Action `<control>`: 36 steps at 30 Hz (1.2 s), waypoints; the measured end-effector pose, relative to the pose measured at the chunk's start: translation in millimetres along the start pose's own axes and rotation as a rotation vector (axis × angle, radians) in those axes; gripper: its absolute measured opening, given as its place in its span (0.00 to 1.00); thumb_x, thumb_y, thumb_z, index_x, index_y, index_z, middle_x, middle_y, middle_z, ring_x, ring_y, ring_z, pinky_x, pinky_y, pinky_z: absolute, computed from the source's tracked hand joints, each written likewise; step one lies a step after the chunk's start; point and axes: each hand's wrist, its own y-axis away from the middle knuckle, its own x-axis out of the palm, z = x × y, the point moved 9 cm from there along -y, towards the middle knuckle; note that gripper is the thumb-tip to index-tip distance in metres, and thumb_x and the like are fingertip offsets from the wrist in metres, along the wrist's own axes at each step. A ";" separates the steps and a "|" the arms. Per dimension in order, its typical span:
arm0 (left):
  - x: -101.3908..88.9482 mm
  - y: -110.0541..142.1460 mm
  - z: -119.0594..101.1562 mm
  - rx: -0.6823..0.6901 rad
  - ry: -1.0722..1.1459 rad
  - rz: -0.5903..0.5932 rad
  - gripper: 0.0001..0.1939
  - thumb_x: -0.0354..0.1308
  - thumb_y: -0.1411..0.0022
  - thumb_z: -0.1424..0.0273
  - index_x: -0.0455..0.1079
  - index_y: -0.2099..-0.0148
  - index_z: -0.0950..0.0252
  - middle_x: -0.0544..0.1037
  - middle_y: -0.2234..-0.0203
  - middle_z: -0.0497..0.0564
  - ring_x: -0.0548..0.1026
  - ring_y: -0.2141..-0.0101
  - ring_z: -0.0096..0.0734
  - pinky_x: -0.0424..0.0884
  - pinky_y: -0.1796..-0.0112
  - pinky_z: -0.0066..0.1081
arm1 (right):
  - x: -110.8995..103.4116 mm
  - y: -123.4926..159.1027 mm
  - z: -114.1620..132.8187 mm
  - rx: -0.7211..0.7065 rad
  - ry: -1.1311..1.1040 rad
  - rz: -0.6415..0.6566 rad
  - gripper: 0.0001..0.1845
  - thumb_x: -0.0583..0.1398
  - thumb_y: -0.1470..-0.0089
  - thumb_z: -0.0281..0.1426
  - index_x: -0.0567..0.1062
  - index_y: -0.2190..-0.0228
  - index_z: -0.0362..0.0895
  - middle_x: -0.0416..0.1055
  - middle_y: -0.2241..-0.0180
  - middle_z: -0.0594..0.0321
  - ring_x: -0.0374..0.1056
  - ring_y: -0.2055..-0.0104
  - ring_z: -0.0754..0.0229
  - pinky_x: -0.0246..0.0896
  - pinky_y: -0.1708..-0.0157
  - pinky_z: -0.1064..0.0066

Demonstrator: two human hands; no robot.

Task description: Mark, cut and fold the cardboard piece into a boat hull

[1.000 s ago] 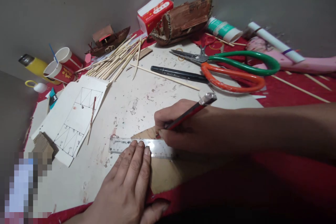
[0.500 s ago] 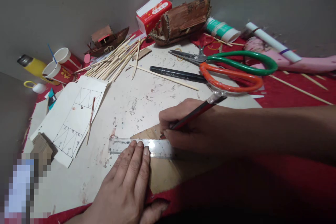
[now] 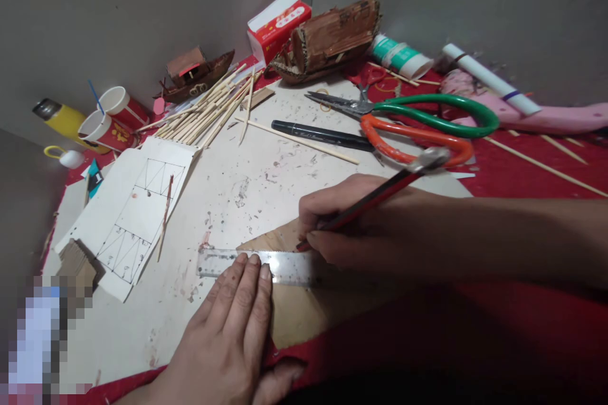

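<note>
Plastic ruler [image 3: 292,267] partly under left hand [image 3: 228,326]

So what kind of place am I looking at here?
Probably a craft worktable: bundled wooden sticks, large scissors and a brown model boat lie around a sheet with drawn truss-like shapes.

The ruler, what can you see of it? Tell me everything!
The ruler is straight, see-through and looks like plastic, with small dark marks and a bright shine. It lies flat across a brown sheet, its left end over the pale board. The left hand's fingers rest on it. The pencil's tip is by its far edge. Its right end is too dark to see.
</note>
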 end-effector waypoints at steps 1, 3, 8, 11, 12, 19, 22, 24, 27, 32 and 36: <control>-0.3 0.5 0.7 -0.004 0.009 0.000 0.37 0.54 0.38 0.48 0.69 0.46 0.82 0.76 0.49 0.72 0.75 0.48 0.57 0.78 0.56 0.42 | -3.8 2.9 1.1 -0.023 -0.041 -0.030 0.09 0.55 0.43 0.28 0.72 0.74 0.45 0.71 0.77 0.66 0.64 0.74 0.64 0.57 0.75 0.72; -1.3 1.7 2.0 -0.015 0.030 -0.003 0.36 0.54 0.37 0.50 0.69 0.46 0.82 0.76 0.49 0.71 0.75 0.48 0.56 0.78 0.56 0.42 | -13.2 8.6 1.9 -0.065 -0.136 -0.117 0.10 0.54 0.40 0.30 0.75 0.69 0.45 0.75 0.74 0.65 0.69 0.73 0.62 0.62 0.73 0.73; -10.5 3.1 1.6 -0.033 0.073 -0.080 0.27 0.54 0.34 0.55 0.71 0.49 0.78 0.80 0.52 0.66 0.77 0.50 0.52 0.77 0.55 0.41 | -26.0 12.0 -7.2 -0.098 -0.111 -0.290 0.17 0.51 0.36 0.36 0.77 0.54 0.45 0.80 0.65 0.60 0.77 0.65 0.58 0.70 0.66 0.70; -14.3 3.5 -0.1 -0.033 0.096 -0.109 0.23 0.55 0.33 0.59 0.72 0.51 0.77 0.81 0.54 0.64 0.79 0.52 0.50 0.78 0.56 0.40 | -21.1 10.2 0.2 -0.277 0.149 -0.271 0.18 0.52 0.36 0.36 0.77 0.53 0.43 0.79 0.59 0.56 0.75 0.57 0.54 0.68 0.58 0.65; -14.9 3.8 -0.5 -0.031 0.104 -0.116 0.22 0.55 0.33 0.60 0.73 0.51 0.77 0.81 0.54 0.63 0.79 0.52 0.49 0.78 0.56 0.40 | -16.7 9.9 1.3 -0.331 0.220 -0.233 0.18 0.54 0.37 0.36 0.76 0.51 0.43 0.78 0.56 0.55 0.74 0.54 0.52 0.67 0.56 0.63; -14.8 6.4 -3.2 -0.020 0.159 -0.135 0.19 0.59 0.35 0.64 0.73 0.50 0.76 0.81 0.55 0.63 0.80 0.54 0.48 0.80 0.57 0.41 | 2.4 11.5 -11.3 -0.364 0.459 -0.021 0.31 0.66 0.48 0.39 0.70 0.44 0.47 0.75 0.51 0.52 0.71 0.52 0.44 0.65 0.55 0.56; -14.5 7.5 -1.9 -0.032 0.170 -0.138 0.19 0.60 0.35 0.65 0.73 0.49 0.75 0.82 0.55 0.63 0.80 0.55 0.48 0.80 0.57 0.41 | 3.0 12.7 -12.3 -0.351 0.461 -0.018 0.32 0.67 0.51 0.38 0.70 0.44 0.48 0.75 0.52 0.54 0.71 0.53 0.45 0.64 0.57 0.57; -13.4 7.8 0.1 -0.038 0.169 -0.126 0.20 0.60 0.35 0.65 0.73 0.48 0.76 0.81 0.54 0.65 0.80 0.54 0.48 0.80 0.58 0.41 | 2.8 13.1 -11.7 -0.348 0.470 -0.023 0.32 0.67 0.51 0.38 0.71 0.45 0.48 0.75 0.54 0.54 0.71 0.55 0.45 0.64 0.58 0.57; -10.4 7.5 4.8 -0.061 0.176 -0.093 0.22 0.59 0.36 0.64 0.71 0.47 0.78 0.79 0.52 0.68 0.79 0.54 0.52 0.80 0.60 0.44 | 2.7 12.8 -12.0 -0.337 0.473 -0.014 0.31 0.68 0.52 0.39 0.72 0.46 0.48 0.76 0.56 0.54 0.72 0.57 0.45 0.65 0.59 0.56; -8.9 7.5 8.1 -0.092 0.199 -0.089 0.25 0.61 0.38 0.62 0.70 0.46 0.79 0.79 0.53 0.69 0.76 0.54 0.54 0.79 0.59 0.48 | 4.8 13.6 -19.2 -0.275 0.406 0.024 0.34 0.70 0.53 0.38 0.72 0.45 0.43 0.76 0.53 0.50 0.72 0.53 0.42 0.68 0.56 0.55; -10.5 8.6 7.8 -0.100 0.233 -0.109 0.25 0.61 0.37 0.63 0.69 0.46 0.80 0.79 0.59 0.67 0.75 0.55 0.52 0.78 0.59 0.49 | 7.8 17.9 -20.9 -0.255 0.353 0.029 0.37 0.71 0.56 0.35 0.72 0.44 0.44 0.75 0.48 0.49 0.72 0.49 0.41 0.68 0.53 0.57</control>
